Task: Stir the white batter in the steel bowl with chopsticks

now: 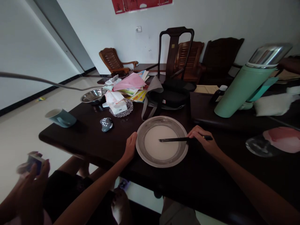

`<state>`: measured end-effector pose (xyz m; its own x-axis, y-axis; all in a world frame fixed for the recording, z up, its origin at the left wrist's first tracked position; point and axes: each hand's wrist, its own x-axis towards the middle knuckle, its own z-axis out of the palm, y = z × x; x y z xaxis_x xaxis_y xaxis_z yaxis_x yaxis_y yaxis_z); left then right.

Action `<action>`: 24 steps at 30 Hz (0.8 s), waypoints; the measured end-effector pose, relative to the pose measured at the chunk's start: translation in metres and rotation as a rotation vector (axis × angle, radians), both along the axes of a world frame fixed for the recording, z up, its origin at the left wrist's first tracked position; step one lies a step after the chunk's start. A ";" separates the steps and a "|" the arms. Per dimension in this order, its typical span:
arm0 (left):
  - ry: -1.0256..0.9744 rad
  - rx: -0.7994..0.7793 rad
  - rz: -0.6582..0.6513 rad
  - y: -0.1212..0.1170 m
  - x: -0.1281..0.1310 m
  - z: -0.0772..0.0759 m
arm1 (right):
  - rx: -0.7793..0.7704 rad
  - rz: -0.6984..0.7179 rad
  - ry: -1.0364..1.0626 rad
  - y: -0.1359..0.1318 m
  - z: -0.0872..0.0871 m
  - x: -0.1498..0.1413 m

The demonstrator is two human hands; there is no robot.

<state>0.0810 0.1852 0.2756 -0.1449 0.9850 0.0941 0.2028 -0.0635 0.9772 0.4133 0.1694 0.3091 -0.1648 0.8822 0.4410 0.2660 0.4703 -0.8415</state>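
While the left hand (130, 147) touches a metal bowl (140, 140), the right hand (205, 142) pinches black chopsticks (173, 139)

The bowl, holding whitish liquid (161, 151), sits near the counter's (93, 139) front edge; whether the left grip clasps it, I cannot tell. One mug (66, 119), one green flask (243, 90) and a second bowl (90, 98) stand around; one black bag (175, 95) blocks the way behind.

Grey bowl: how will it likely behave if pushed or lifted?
The bowl is probably stiff, judging by its metallic-looking wall. Its white contents look fluid, so a quick push or tilt may slosh them. The wide, shallow shape suggests it would slide before tipping.
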 end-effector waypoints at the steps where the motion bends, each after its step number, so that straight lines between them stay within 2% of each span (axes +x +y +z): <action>1: 0.002 0.001 -0.002 0.000 0.000 0.000 | -0.001 0.014 0.001 0.000 0.000 0.000; 4: 0.006 -0.001 -0.004 0.000 0.001 0.002 | -0.005 0.054 -0.018 -0.001 0.001 0.000; 9: 0.006 -0.005 -0.001 0.000 0.001 0.001 | -0.005 -0.009 0.000 0.000 0.001 0.000; 14: 0.008 -0.012 0.005 0.000 0.001 0.001 | 0.004 0.060 -0.023 0.000 -0.001 0.000; 19: 0.002 -0.012 0.004 -0.001 0.001 0.003 | -0.005 -0.011 0.013 0.002 -0.001 0.004; 24: 0.003 0.003 0.003 0.000 0.001 0.002 | 0.012 0.080 -0.027 0.001 -0.002 0.001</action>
<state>0.0821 0.1850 0.2776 -0.1481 0.9841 0.0978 0.2058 -0.0660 0.9764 0.4147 0.1700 0.3068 -0.2462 0.8608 0.4455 0.2502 0.5005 -0.8288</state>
